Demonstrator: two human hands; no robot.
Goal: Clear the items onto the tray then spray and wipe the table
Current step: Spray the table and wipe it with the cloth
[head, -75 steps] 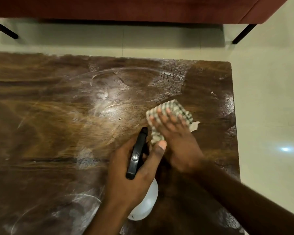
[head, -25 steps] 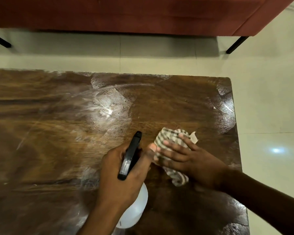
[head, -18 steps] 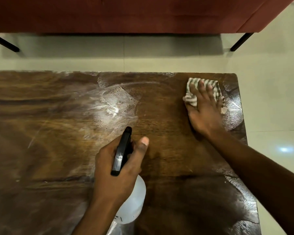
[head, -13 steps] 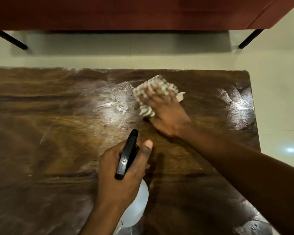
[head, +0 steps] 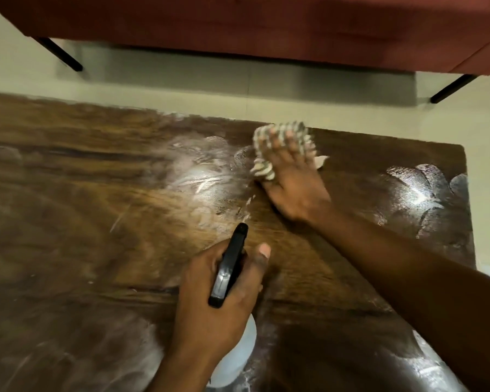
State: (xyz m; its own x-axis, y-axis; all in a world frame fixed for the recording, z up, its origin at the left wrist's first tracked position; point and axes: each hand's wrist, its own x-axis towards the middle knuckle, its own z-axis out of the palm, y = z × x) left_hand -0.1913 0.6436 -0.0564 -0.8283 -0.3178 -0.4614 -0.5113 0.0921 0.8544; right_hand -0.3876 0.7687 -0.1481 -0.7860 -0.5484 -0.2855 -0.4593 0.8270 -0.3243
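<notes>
Left hand [head: 215,301], at 6 o'clock, is closed around one bottle [head: 232,355]. Right hand [head: 292,182] lies flat, pressing one cloth [head: 280,134] on the table [head: 68,222]. The cloth has travelled from 3 o'clock to 12 o'clock: far-edge wiping progresses. Wet streaks remain at 3 o'clock.

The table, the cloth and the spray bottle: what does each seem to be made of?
Table: probably wood or wood veneer, dark with visible grain, glossy where wet. Cloth: woven fabric, striped and crumpled under the right hand. Spray bottle: likely plastic, whitish translucent body, black head, in the left hand.
</notes>
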